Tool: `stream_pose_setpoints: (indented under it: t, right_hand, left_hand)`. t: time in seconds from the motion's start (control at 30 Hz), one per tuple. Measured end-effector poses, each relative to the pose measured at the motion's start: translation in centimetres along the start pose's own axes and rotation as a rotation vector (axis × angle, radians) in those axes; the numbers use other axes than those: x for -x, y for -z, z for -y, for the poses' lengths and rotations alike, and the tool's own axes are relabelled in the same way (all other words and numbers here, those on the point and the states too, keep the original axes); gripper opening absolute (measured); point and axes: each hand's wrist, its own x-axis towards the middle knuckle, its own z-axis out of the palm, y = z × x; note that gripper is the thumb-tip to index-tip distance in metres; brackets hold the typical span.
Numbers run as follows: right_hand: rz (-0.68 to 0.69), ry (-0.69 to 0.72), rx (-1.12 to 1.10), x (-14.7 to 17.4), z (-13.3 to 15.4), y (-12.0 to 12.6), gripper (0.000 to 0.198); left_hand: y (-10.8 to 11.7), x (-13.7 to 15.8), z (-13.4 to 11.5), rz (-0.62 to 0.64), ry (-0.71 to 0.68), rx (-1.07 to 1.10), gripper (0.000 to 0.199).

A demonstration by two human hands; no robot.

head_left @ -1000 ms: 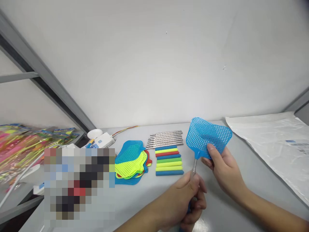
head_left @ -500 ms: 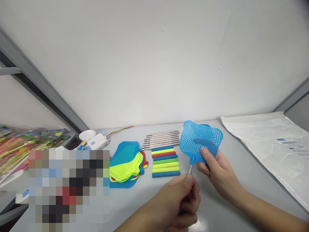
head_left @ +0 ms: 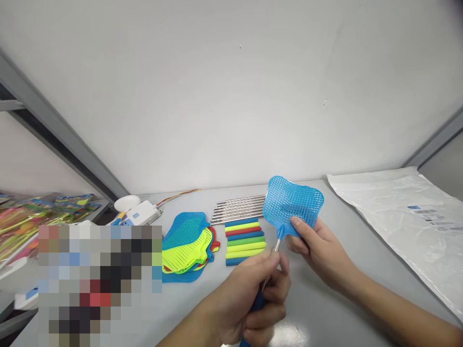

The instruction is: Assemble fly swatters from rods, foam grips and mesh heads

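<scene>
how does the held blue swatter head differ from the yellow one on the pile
The blue swatter head is held up in the right hand; the yellow swatter head lies on the pile. The blue swatter head meets a metal rod at its neck; the yellow one shows none. Both have perforated faces.

From my remote view, I am seeing the mesh head [head_left: 292, 203] newly overlapping the rods [head_left: 238, 209], and the left hand [head_left: 253, 286] covering the nearest blue stick's [head_left: 236, 261] tip.
</scene>
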Motion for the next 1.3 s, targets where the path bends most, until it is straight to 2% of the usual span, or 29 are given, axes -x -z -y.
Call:
stream_pose_setpoints:
  t: [0.23, 0.7, 0.9, 1.13, 1.3]
  right_hand:
    - [0.013, -0.081, 0.014, -0.2, -0.1, 0.4, 0.03]
    - [-0.14, 0.093, 0.071, -1.7, 2.2, 1.9, 0.042]
    - [-0.131, 0.091, 0.075, -1.4, 1.8, 1.5, 0.042]
    - [-0.075, -0.012, 0.068, -0.4, 0.8, 0.0, 0.035]
    - [-0.135, 0.042, 0.085, -1.5, 2.2, 1.2, 0.037]
  left_hand:
    - [0.3, -0.2, 0.2, -0.092, -0.132, -0.045, 0.031]
    - [-0.6, -0.8, 0.4, -0.099, -0.123, -0.102, 0.032]
    - [-0.6, -1.1, 0.5, -0.091, -0.179, -0.144, 0.033]
    - [-0.5, -0.6, 0.4, -0.145, -0.18, -0.173, 0.033]
    - [-0.9, -0.7, 0.4, -0.168, -0.146, -0.167, 0.034]
